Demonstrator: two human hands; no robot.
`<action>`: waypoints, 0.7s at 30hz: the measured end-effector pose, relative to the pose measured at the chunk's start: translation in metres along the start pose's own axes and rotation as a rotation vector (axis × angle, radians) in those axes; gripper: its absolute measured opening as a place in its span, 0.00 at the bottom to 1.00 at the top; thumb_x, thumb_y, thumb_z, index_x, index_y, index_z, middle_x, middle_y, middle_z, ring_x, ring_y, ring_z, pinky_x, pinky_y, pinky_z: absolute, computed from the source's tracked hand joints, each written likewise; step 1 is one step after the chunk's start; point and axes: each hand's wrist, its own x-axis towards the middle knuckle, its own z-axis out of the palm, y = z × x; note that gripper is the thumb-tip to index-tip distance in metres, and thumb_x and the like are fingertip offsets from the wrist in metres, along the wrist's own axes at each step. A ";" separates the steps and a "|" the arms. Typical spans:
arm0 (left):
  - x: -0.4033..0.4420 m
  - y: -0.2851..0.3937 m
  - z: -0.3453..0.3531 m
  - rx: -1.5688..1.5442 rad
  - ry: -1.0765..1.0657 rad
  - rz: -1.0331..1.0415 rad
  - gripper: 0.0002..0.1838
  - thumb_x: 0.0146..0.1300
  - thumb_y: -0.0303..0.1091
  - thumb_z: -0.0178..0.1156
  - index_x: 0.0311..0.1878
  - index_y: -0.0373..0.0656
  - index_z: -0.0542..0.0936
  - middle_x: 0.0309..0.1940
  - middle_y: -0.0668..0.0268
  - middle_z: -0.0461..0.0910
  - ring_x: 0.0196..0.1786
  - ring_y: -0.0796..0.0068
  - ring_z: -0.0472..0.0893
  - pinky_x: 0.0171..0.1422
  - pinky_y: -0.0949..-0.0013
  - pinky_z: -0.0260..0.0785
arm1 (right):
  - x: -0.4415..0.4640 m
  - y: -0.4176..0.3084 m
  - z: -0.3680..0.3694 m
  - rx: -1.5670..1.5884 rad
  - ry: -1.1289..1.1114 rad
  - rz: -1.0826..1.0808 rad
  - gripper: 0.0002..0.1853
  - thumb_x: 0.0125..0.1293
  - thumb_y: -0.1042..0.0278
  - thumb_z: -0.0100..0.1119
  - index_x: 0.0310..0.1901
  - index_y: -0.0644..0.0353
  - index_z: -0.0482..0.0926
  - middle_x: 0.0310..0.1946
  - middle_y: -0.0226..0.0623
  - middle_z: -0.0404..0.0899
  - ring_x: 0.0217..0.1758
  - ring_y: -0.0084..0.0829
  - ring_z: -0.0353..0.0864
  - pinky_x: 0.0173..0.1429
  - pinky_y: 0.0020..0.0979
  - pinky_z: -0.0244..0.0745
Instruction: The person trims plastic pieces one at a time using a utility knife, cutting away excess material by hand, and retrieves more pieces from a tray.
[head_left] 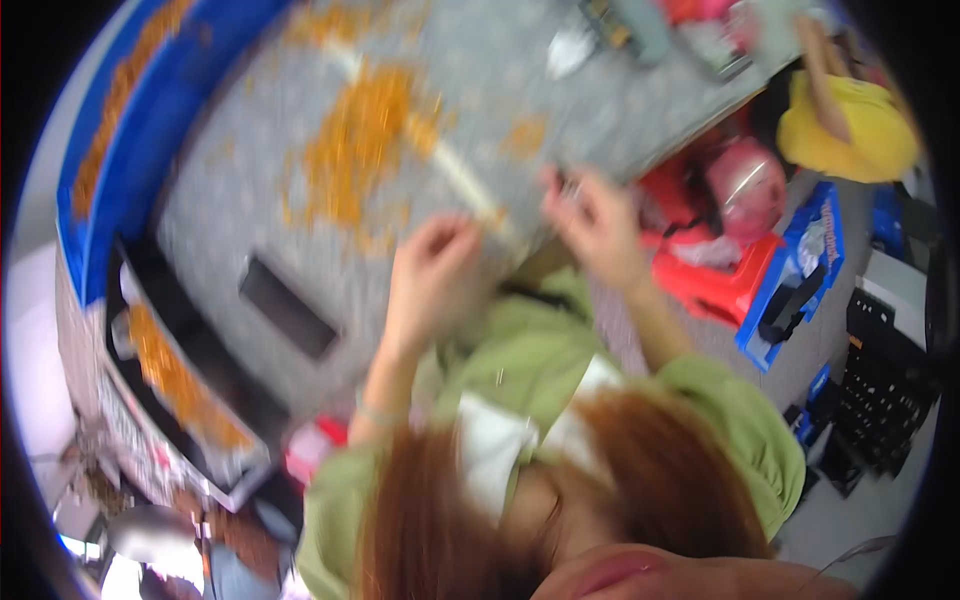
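My left hand is over the near edge of the grey table, its fingers curled together. Motion blur hides whatever may be in them. To its right, my right hand is raised with thumb and fingers pinched on a small dark piece too blurred to name. Beyond both hands, a pale narrow strip lies on the table, with its near end close to the gap between them. A loose heap of small orange pieces spreads over the table around the strip's far part.
A dark rectangular block lies left of my left hand. Orange pieces fill a blue bin and a black-lined box at the left. Red plastic items and a person's yellow garment are at the right.
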 end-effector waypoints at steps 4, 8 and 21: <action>0.003 -0.012 0.001 -0.140 0.073 0.086 0.06 0.64 0.31 0.55 0.39 0.38 0.74 0.29 0.66 0.77 0.30 0.80 0.76 0.34 0.79 0.68 | 0.012 0.012 -0.015 0.640 -0.128 0.345 0.16 0.66 0.71 0.53 0.54 0.62 0.70 0.25 0.23 0.69 0.18 0.13 0.63 0.22 0.17 0.58; -0.001 -0.004 0.007 -0.243 0.066 0.034 0.07 0.62 0.26 0.56 0.42 0.35 0.73 0.34 0.61 0.79 0.35 0.74 0.80 0.41 0.75 0.73 | 0.087 -0.011 -0.059 0.661 0.131 0.167 0.19 0.68 0.67 0.49 0.58 0.63 0.66 0.25 0.23 0.67 0.18 0.12 0.61 0.21 0.17 0.57; -0.003 0.001 0.021 0.043 0.063 0.145 0.06 0.61 0.26 0.57 0.39 0.35 0.77 0.30 0.71 0.76 0.30 0.85 0.72 0.35 0.80 0.64 | 0.039 0.010 -0.039 0.634 -0.088 0.318 0.12 0.64 0.65 0.56 0.47 0.59 0.74 0.25 0.17 0.65 0.22 0.09 0.59 0.22 0.16 0.53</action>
